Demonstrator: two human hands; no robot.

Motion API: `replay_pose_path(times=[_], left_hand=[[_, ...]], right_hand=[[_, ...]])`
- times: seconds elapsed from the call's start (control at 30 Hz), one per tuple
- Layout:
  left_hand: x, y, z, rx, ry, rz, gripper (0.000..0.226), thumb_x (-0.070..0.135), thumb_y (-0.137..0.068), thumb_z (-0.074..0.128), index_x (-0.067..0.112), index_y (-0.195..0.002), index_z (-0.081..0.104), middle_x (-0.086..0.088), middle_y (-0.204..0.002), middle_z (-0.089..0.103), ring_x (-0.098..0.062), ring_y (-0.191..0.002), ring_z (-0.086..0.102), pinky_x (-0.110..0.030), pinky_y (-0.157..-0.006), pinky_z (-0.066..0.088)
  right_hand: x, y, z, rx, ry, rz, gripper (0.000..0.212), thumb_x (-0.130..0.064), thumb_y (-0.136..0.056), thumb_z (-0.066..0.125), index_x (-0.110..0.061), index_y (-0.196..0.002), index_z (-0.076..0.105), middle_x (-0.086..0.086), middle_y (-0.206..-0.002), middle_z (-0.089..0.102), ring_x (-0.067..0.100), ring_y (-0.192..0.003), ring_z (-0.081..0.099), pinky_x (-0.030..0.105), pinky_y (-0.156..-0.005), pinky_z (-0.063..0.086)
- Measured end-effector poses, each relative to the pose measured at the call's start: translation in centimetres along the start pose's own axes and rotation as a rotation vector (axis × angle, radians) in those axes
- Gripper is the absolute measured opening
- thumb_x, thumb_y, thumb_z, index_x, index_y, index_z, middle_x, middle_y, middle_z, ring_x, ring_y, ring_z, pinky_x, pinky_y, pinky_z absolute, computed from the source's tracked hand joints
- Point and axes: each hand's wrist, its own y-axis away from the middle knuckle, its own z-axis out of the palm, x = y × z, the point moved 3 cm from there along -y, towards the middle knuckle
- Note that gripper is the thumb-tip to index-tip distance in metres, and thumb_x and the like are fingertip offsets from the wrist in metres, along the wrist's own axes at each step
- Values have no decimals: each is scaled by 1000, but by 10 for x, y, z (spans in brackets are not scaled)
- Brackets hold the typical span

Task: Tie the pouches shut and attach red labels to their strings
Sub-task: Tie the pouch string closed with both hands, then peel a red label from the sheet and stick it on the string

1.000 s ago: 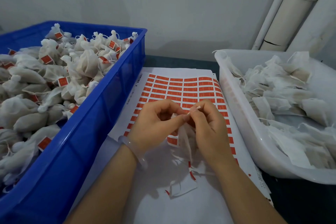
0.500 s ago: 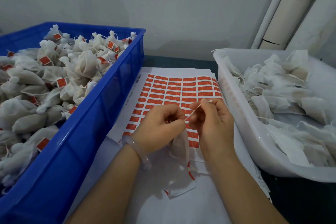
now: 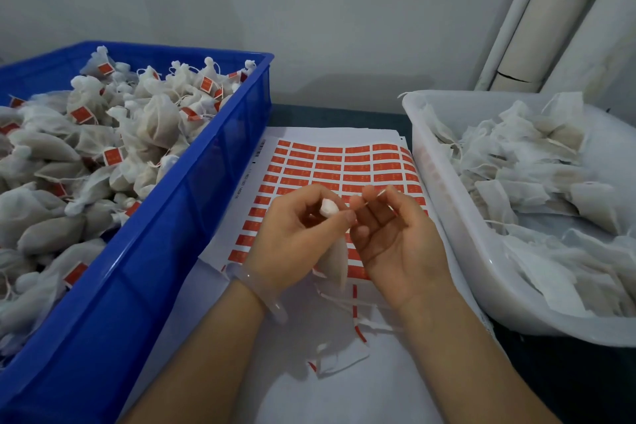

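Both forearms reach in from below and the hands meet over the label sheet (image 3: pixel 344 162). The left hand (image 3: pixel 296 237) curls round the neck of a pale pouch (image 3: pixel 335 260), whose bunched white top pokes out above the fingers while its body hangs below. The right hand (image 3: pixel 395 237), palm turned inward, pinches the string (image 3: pixel 373 200) just beside it. A blue crate (image 3: pixel 155 268) of labelled pouches stands to the left and a white tub (image 3: pixel 457 234) to the right.

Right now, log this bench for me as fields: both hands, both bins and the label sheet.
left hand: grips the pouch by its gathered neck
right hand: pinches the string
blue bin: tied pouches with red labels
white bin: loose pouches, no labels seen
label sheet: flat between the bins, under the hands
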Motion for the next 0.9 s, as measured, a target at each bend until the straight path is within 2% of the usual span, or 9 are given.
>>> replay_pose_path(times=[0.17, 0.3, 0.37, 0.43, 0.5, 0.6, 0.73, 0.8, 0.9], left_hand=[[2, 3, -1, -101, -8, 46, 13, 10, -79, 62, 17, -68, 60, 6, -62, 57, -11, -65, 57, -17, -61, 48], [1, 7, 1, -179, -5, 59, 11, 16, -69, 55, 23, -61, 54, 11, -57, 54, -6, -60, 53, -18, -58, 47], [2, 9, 1, -230, 106, 70, 8, 23, -66, 58, 20, -59, 54, 0, -58, 54, -17, -60, 53, -29, -59, 48], [4, 10, 1, -256, 172, 72, 9, 28, -64, 55, 21, -58, 55, -7, -59, 53, -26, -61, 53, -37, -61, 48], [4, 6, -2, -208, 192, 63, 8, 26, -65, 54, 24, -58, 55, 0, -58, 53, -18, -60, 53, -31, -61, 47], [4, -5, -21, -39, 375, 12, 12, 10, -84, 43, 9, -73, 48, 8, -59, 60, -9, -62, 60, -20, -61, 51], [0, -10, -51, 364, 411, 73, 20, -1, -95, 35, -1, -77, 43, 4, -58, 55, -8, -58, 54, -25, -61, 46], [-4, -8, -56, 542, 538, 18, 30, -3, -95, 32, 3, -67, 41, 1, -53, 42, -9, -49, 41, -23, -53, 38], [-15, -7, -53, 664, 621, -247, 38, 17, -90, 44, 19, -53, 41, 3, -50, 39, -7, -44, 36, -21, -52, 38]], right_hand=[[4, 4, 11, -129, -98, 160, 38, -18, -86, 47, -11, -50, 58, -1, -51, 51, 8, -44, 51, 17, -36, 39], [7, 5, 8, -134, -40, 234, 27, -15, -86, 47, -13, -59, 48, -4, -47, 44, 5, -37, 42, 15, -31, 33], [9, 7, 9, -183, -9, 254, 15, -17, -80, 50, -14, -66, 45, -5, -45, 43, 5, -35, 40, 14, -30, 32], [11, 9, 11, -244, 7, 258, 12, -18, -78, 51, -14, -68, 46, -6, -45, 44, 5, -35, 42, 14, -31, 33], [6, 9, 12, -276, 17, 198, 19, -21, -81, 52, -12, -66, 57, -2, -52, 54, 7, -43, 53, 16, -36, 40], [-13, 4, 4, -105, 95, 44, 30, -35, -85, 54, -15, -69, 71, 5, -75, 72, 16, -64, 69, 24, -50, 53], [-32, -6, -20, 210, 944, -210, 15, -39, -91, 55, -27, -88, 65, -11, -85, 71, 3, -72, 69, 14, -59, 53], [-28, -8, -22, 126, 1321, -296, 5, -30, -90, 59, -30, -86, 61, -22, -84, 61, -6, -70, 60, 0, -48, 41], [-10, -5, -19, -169, 1604, -181, 13, -30, -86, 66, -38, -91, 56, -32, -87, 50, -11, -77, 52, 2, -58, 44]])
